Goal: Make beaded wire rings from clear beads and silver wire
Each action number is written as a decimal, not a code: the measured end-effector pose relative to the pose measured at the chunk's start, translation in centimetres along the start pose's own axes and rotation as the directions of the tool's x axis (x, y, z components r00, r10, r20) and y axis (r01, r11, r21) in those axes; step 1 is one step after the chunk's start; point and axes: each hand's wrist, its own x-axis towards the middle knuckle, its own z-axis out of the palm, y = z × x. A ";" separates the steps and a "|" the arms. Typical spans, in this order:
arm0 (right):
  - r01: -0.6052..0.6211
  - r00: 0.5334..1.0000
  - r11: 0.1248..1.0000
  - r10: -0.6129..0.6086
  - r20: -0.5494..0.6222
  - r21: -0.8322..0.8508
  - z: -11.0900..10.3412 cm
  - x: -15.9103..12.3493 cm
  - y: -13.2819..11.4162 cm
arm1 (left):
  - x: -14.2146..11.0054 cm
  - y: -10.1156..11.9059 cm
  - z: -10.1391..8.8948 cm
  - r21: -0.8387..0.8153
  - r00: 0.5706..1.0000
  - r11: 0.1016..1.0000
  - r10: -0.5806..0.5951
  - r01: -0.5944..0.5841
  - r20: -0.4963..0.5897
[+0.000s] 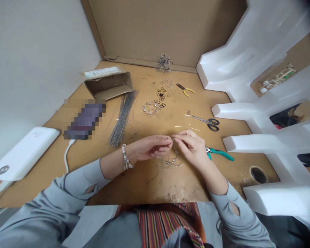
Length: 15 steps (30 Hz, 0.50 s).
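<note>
My left hand [155, 147] and my right hand [192, 147] meet above the front of the table, fingertips almost touching. Both pinch a thin wire [173, 139] between thumb and forefinger. Just below them is a loop of fine wire with clear beads [170, 161]; whether it is joined to the pinched wire I cannot tell. Teal-handled pliers [222, 153] lie right of my right hand, their jaws partly hidden by it. Beyond the hands lies another beaded wire ring [150, 109], beside several small dark rings [161, 98].
A bundle of grey wires [121, 124] lies left, near an open cardboard box [110, 86]. Black-handled scissors [209, 122] and yellow-handled pliers [185, 90] are to the right. White foam [248, 143] borders the right edge; a power bank [26, 151] sits far left.
</note>
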 end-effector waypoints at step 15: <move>0.024 1.000 0.999 -0.023 0.020 -0.041 -0.2 0.1 -0.1 | 0.3 -0.4 0.0 -0.026 0.998 1.000 0.002 -0.004 -0.065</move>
